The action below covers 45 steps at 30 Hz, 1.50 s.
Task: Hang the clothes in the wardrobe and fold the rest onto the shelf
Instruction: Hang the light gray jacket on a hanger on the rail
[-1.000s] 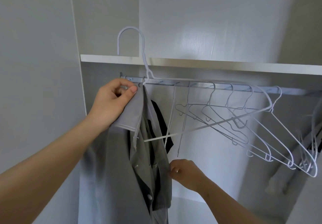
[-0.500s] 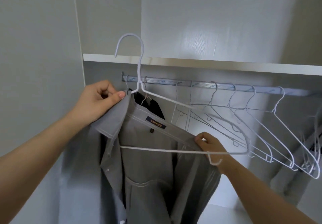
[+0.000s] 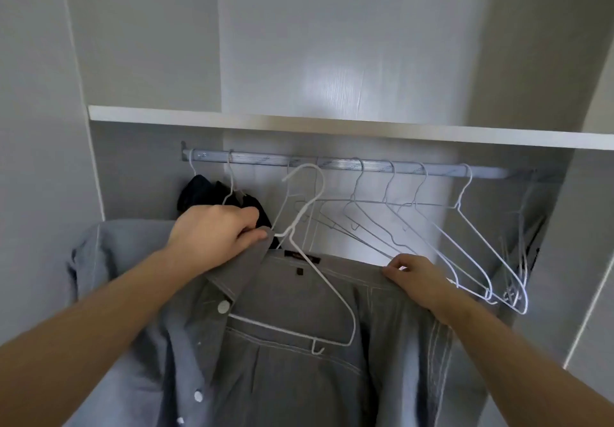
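Two hands hold a shirt (image 3: 299, 377) below the rail (image 3: 332, 165), hanger (image 3: 327, 280) inside. The left hand (image 3: 216, 230) pinches the collar (image 3: 239, 272); the right hand (image 3: 415, 277) grips the shoulder (image 3: 362, 275).

Left hand (image 3: 219, 230) and right hand (image 3: 415, 274) grip the grey shirt (image 3: 299, 380) — white hanger (image 3: 282, 328) (unhooked) lying inside.

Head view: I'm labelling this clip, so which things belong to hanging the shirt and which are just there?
In use: grey shirt; white hanger inside it; left hand gripping the collar; right hand holding the shoulder; rail.
Just there: empty hangers on the rail; dark garment already hung.
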Each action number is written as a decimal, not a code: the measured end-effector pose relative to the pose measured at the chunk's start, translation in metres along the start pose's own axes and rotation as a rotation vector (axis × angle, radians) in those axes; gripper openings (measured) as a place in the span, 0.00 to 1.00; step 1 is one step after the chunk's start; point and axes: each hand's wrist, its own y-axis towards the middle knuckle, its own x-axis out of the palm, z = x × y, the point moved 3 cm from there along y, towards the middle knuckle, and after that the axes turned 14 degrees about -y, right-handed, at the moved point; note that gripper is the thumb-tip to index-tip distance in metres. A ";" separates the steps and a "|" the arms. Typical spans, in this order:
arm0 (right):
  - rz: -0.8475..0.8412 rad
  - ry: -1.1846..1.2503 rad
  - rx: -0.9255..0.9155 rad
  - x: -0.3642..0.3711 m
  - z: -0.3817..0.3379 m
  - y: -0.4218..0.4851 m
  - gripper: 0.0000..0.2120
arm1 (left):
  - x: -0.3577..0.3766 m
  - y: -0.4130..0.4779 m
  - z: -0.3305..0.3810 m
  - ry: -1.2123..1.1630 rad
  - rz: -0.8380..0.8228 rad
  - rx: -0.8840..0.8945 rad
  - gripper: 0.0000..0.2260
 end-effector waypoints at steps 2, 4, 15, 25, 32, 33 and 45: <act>0.024 0.096 0.064 -0.003 -0.004 -0.003 0.09 | 0.009 0.005 0.011 0.017 0.035 -0.017 0.13; 0.023 0.218 0.106 -0.006 -0.012 -0.008 0.09 | 0.018 0.011 0.018 -0.011 0.043 -0.137 0.13; 0.419 0.253 -0.099 -0.034 -0.036 -0.015 0.09 | 0.013 0.011 0.011 -0.569 0.153 -0.553 0.19; -0.059 0.277 -0.381 -0.001 -0.061 -0.016 0.12 | 0.009 0.003 0.007 -0.545 0.009 -0.520 0.16; -0.015 0.338 -0.267 0.011 -0.053 -0.011 0.11 | 0.010 -0.008 -0.007 -0.919 -0.071 -0.494 0.04; 0.004 0.321 -0.252 0.013 -0.053 -0.011 0.11 | 0.010 -0.009 -0.007 -0.900 -0.055 -0.507 0.04; 0.048 0.506 0.010 0.021 -0.057 -0.006 0.16 | 0.023 -0.018 0.007 -0.739 -0.404 -0.365 0.03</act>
